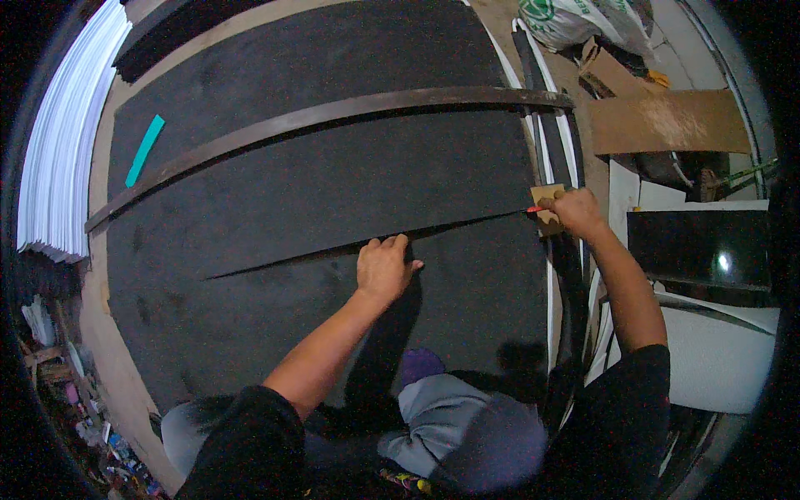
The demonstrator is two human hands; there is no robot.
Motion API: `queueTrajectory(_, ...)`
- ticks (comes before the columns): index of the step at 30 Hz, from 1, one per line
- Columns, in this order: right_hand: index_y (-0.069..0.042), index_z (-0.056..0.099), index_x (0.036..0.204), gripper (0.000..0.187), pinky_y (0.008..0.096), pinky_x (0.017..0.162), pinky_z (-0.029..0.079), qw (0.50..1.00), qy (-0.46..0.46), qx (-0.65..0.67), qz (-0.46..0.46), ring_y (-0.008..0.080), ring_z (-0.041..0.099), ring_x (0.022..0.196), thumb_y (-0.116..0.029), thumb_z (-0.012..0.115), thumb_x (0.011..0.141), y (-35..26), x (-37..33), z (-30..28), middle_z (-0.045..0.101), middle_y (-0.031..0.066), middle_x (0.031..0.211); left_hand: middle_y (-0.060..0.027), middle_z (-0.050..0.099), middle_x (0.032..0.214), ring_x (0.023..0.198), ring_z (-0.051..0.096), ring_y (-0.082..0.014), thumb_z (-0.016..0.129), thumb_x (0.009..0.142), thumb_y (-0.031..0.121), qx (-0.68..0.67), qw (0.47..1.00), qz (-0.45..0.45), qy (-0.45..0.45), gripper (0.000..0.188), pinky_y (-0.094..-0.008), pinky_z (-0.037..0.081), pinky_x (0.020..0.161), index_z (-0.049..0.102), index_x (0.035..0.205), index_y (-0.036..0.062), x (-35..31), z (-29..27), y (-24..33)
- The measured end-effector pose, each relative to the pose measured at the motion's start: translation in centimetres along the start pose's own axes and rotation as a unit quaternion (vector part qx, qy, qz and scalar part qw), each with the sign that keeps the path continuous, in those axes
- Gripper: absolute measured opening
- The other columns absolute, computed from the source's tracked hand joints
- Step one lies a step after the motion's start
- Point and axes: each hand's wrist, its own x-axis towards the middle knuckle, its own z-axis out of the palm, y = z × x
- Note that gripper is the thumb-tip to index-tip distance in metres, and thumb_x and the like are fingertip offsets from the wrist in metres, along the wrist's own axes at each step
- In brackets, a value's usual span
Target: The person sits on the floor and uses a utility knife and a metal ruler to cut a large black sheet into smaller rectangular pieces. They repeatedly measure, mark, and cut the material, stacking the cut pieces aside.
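A large black sheet (333, 183) lies flat before me, with a long narrow slit (317, 254) running across it, rising to the right. My left hand (385, 271) is at the slit's middle, its fingers curled over the near cut edge and the thumb out to the side. At the slit's right end, my right hand (573, 212) is closed round a small knife with a red part (533, 210) showing; most of its handle is hidden. Beneath that hand is a small tan piece of board (547, 197), near the sheet's right edge.
A long dark bar (333, 112) crosses the sheet beyond the slit. A teal strip (146, 150) lies at left. White sheets (62, 133) are stacked at far left. Cardboard (667, 123), a plastic bag (575, 21) and a white roll (717, 358) lie along the right.
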Motion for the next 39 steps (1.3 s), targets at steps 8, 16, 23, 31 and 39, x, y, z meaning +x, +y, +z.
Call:
queueTrajectory(8,-0.025,0.072,0.119,0.029,0.0460,0.072,0.059,0.979,-0.090,-0.075,0.166,0.0314,0.074,0.087,-0.021,0.065,0.092,8.1,-3.4,6.3,0.073,0.0109,0.100,-0.0132,0.073,0.113,0.097,0.068,-0.0340,0.083,0.080,0.042,0.003,1.000,0.010,0.007,0.052,-0.0457,0.053,0.083,0.063,0.111,0.0055,-0.1,0.2,-0.6)
queueTrajectory(16,-0.010,0.065,0.120,0.028,0.0497,0.081,0.053,0.982,0.074,0.105,0.136,0.0370,0.067,0.097,-0.027,0.066,0.097,2.8,-4.4,1.2,0.067,0.0154,0.099,-0.0159,0.064,0.132,0.118,0.062,-0.0368,0.084,0.083,0.034,0.000,0.990,0.118,-0.083,0.069,-0.0471,0.051,0.101,0.053,0.137,0.0051,0.9,0.6,-4.5)
queueTrajectory(23,-0.008,0.055,0.118,0.034,0.0541,0.082,0.051,0.973,0.051,0.225,0.018,0.0395,0.064,0.100,-0.029,0.069,0.095,-8.5,6.2,-3.5,0.066,0.0182,0.103,-0.0186,0.056,0.145,0.134,0.054,-0.0389,0.084,0.084,0.031,-0.067,0.962,0.147,-0.221,0.084,-0.0474,0.044,0.114,0.041,0.151,0.0050,-1.1,-2.1,-15.2)
queueTrajectory(31,-0.010,0.055,0.113,0.040,0.0546,0.081,0.055,0.953,-0.034,0.175,-0.244,0.0425,0.067,0.095,-0.045,0.064,0.098,-25.8,13.4,-8.4,0.068,0.0189,0.100,-0.0181,0.058,0.145,0.136,0.054,-0.0370,0.080,0.087,0.042,-0.012,0.955,-0.041,-0.295,0.077,-0.0494,0.044,0.112,0.049,0.148,0.0060,-7.6,-9.7,-26.8)
queueTrajectory(39,-0.004,0.051,0.118,0.051,0.0531,0.082,0.057,0.909,-0.076,0.204,-0.357,0.0413,0.068,0.102,-0.049,0.064,0.097,-43.7,12.5,-5.7,0.067,0.0191,0.109,-0.0138,0.062,0.139,0.134,0.056,-0.0331,0.075,0.089,0.049,0.069,0.982,-0.082,-0.154,0.070,-0.0497,0.041,0.113,0.055,0.142,0.0096,-13.0,-10.0,-28.3)
